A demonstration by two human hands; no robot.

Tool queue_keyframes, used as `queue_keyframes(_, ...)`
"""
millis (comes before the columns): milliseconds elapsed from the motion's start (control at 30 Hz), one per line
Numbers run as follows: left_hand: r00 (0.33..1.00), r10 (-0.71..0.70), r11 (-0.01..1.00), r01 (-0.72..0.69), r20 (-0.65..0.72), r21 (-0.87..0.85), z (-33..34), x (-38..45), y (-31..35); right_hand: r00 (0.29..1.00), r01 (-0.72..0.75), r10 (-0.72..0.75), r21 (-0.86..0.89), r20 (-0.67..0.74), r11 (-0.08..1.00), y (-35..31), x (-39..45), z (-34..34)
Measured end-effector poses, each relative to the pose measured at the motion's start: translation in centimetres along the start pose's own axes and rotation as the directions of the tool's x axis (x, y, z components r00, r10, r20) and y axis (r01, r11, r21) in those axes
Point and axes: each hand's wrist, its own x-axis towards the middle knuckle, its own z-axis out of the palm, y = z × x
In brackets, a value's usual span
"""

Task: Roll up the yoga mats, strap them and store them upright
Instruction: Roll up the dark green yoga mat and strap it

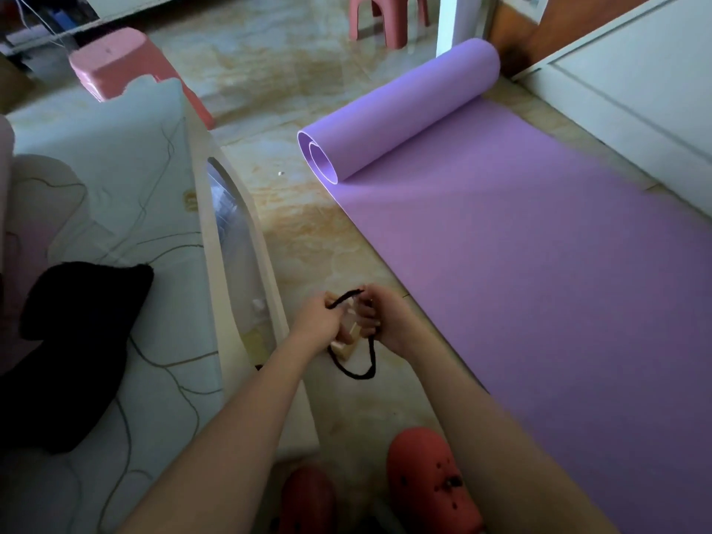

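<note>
A purple yoga mat lies on the floor to my right, spread flat over most of its length, with its far end curled into a loose roll. In front of me, both hands hold a black strap above the floor. My left hand pinches one end of it near the top. My right hand grips the strap beside it, and a loop hangs down below both hands. A small pale piece shows between the hands; I cannot tell what it is.
A bed with a pale cover and a cream rail runs along my left; a black cloth lies on it. Pink stools stand further back. A white cabinet borders the mat on the right. My red shoes are below.
</note>
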Motion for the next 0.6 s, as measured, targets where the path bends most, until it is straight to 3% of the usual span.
queue_keyframes(33, 0.995, -0.09, 0.955, 0.095, 0.033, -0.279, -0.7, -1.2, 0.9, 0.999, 0.039, -0.038, 0.119, -0.014, 0.992, -1.0, -1.2, 0.3)
queue_keyframes(100, 0.972, -0.103, 0.807, 0.205, 0.21, -0.553, -2.6, -4.1, 2.6, 0.996, 0.079, -0.085, 0.276, 0.011, 0.958, -2.7, -4.0, 0.6)
queue_keyframes(233, 0.902, 0.141, 0.768, 0.162, 0.409, -0.62, -7.3, -11.1, 4.7, 0.986, 0.089, -0.113, 0.192, 0.121, 0.977, -5.4, -11.3, 2.6)
queue_keyframes(300, 0.853, 0.26, 0.753, 0.114, 0.452, -0.648, -9.4, -15.0, 5.5, 0.986, 0.127, -0.138, 0.115, 0.093, 0.985, -7.1, -15.3, 5.0)
queue_keyframes(400, 0.871, 0.326, 0.703, 0.036, 0.367, -0.71, -11.2, -20.5, 6.2, 0.983, 0.182, -0.184, 0.058, 0.03, 0.982, -9.1, -21.6, 9.2)
queue_keyframes(500, 0.929, 0.345, 0.69, -0.155, 0.133, -0.707, -12.1, -26.1, 6.3, 0.963, 0.242, -0.252, -0.103, -0.095, 0.965, -9.9, -26.8, 12.8)
queue_keyframes(600, 0.908, 0.404, 0.613, -0.359, -0.111, -0.703, -12.3, -31.7, 6.3, 0.879, 0.236, -0.35, -0.342, -0.323, 0.909, -9.2, -30.9, 16.1)
